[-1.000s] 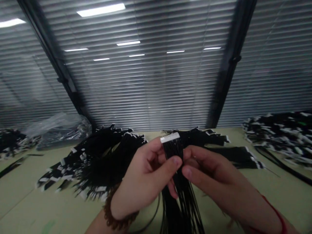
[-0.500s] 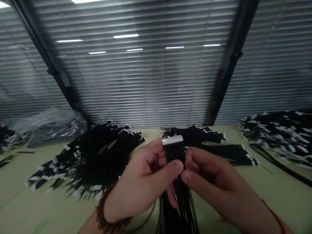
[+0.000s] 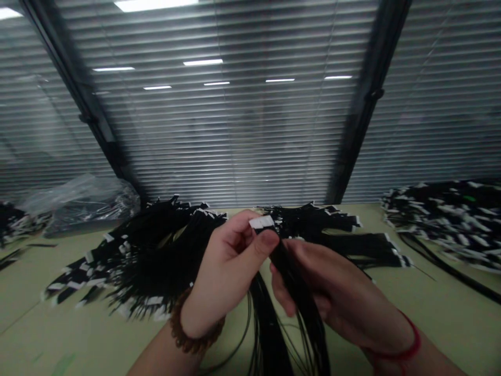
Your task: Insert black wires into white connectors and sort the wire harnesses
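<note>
A white multi-pin connector (image 3: 261,222) with a bundle of black wires (image 3: 299,292) is in front of me. My left hand (image 3: 229,271) pinches the connector end, its thumb pressed over the wires just below the white housing. My right hand (image 3: 336,287) is closed around the same bundle lower down, its fingertips showing on the left side of the wires. Part of the right hand's grip is hidden by the bundle. Another strand of black wires (image 3: 268,329) runs down to the table's near side, left of the held one.
Piles of black wires with white connectors lie left (image 3: 156,261), behind my hands (image 3: 360,245) and at far right (image 3: 450,219). A clear plastic bag (image 3: 94,203) sits at the back left. A black cable (image 3: 450,266) crosses the table at right. Window blinds (image 3: 235,146) stand behind.
The connector has turned and shifted slightly left, with the wires now slanting down to the right. My right hand has gone from fingertips beside the wires to wrapping around the bundle.
</note>
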### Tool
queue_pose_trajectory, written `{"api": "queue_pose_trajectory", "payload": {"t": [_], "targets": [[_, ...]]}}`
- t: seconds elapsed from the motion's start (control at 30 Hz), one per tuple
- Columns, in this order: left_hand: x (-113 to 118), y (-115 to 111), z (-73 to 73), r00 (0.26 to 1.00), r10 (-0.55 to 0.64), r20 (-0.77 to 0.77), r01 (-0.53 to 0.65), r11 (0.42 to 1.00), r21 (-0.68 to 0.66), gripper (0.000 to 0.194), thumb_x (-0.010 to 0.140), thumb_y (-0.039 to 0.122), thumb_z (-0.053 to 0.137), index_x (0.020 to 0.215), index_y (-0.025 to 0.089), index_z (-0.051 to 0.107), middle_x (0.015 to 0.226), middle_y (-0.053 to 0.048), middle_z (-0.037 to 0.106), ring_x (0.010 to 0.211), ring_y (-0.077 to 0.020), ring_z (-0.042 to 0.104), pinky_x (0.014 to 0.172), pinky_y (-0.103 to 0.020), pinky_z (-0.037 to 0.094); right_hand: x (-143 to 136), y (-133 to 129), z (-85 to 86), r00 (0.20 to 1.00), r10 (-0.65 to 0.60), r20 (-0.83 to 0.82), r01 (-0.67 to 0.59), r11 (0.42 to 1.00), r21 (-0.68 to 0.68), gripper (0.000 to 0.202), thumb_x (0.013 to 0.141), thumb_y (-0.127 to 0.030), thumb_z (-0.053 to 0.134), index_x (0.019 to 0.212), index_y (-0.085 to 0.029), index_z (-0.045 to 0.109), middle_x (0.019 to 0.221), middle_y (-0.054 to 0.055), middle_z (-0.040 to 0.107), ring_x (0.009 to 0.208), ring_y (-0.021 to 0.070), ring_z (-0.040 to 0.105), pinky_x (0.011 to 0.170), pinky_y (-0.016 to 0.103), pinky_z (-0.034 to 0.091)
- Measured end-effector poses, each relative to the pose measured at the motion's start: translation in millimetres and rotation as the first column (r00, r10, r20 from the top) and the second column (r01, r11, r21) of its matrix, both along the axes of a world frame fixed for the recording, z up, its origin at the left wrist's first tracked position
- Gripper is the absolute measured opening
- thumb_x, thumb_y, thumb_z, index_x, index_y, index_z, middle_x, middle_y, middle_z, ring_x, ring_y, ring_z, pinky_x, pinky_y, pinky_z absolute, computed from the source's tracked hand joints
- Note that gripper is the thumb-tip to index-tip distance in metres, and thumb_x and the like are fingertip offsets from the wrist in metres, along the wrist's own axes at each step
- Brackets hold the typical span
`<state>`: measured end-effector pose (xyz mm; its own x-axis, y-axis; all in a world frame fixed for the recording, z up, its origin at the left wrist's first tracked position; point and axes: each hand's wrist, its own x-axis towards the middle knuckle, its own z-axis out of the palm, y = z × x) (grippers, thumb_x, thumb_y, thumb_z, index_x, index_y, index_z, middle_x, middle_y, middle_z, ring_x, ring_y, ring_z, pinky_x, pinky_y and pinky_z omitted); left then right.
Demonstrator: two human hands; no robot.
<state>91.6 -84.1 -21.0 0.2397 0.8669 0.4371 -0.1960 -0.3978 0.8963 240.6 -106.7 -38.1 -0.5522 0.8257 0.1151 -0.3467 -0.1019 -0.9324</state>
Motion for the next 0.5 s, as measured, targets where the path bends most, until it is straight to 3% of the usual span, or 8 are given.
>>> {"api": "queue_pose_trajectory", "payload": {"t": [0.1,0.17,0.37,0.5], "targets": [[-0.5,-1.2,-1.0,0.97,0.213,-0.116,-0.2,0.973,0.114,0.028,0.082,0.038,0.066,0.067,0.017,0.053,0.056,0.004,0.049,0.047,-0.007,0.044,0.042,-0.017,0.034,-3.0,-4.2,-1.2,0.979,-0.18,0.091,0.154,0.959,0.237,0.037,0.091,-0.05,0.052,0.083,-0.014,0.052,0.072,0.005,0.065,0.05,0.0043,0.035,0.044,0.017,0.024],[-0.4,-2.0,-0.4,0.949,0.261,-0.178,-0.234,0.959,0.158,0.03,0.082,0.035,0.065,0.063,0.018,0.05,0.052,0.005,0.047,0.047,-0.007,0.042,0.043,-0.018,0.033,-4.8,-6.3,-2.0,0.962,-0.237,0.137,0.189,0.937,0.294,0.031,0.093,-0.044,0.052,0.081,-0.015,0.052,0.068,0.004,0.065,0.055,0.0061,0.041,0.051,0.019,0.03],[-1.2,-2.9,3.6,0.962,0.149,-0.229,-0.134,0.988,0.078,0.025,0.081,0.034,0.062,0.065,0.019,0.051,0.051,0.004,0.051,0.047,-0.0091,0.043,0.044,-0.021,0.034,-6.2,-10.5,-1.3,0.995,-0.078,0.056,0.075,0.996,0.056,0.032,0.093,-0.048,0.047,0.083,-0.018,0.045,0.054,-0.001,0.061,0.039,0.0036,0.023,0.038,0.017,0.013],[-1.9,-3.1,2.3,0.963,0.131,-0.237,-0.125,0.991,0.041,0.024,0.079,0.035,0.064,0.065,0.019,0.051,0.052,0.004,0.05,0.048,-0.0094,0.043,0.044,-0.021,0.033,-4.3,-10.7,0.7,1.0,0.006,0.011,-0.005,0.999,-0.034,0.032,0.093,-0.049,0.047,0.083,-0.018,0.044,0.051,-0.003,0.057,0.037,0.0027,0.021,0.036,0.014,0.015]]}}
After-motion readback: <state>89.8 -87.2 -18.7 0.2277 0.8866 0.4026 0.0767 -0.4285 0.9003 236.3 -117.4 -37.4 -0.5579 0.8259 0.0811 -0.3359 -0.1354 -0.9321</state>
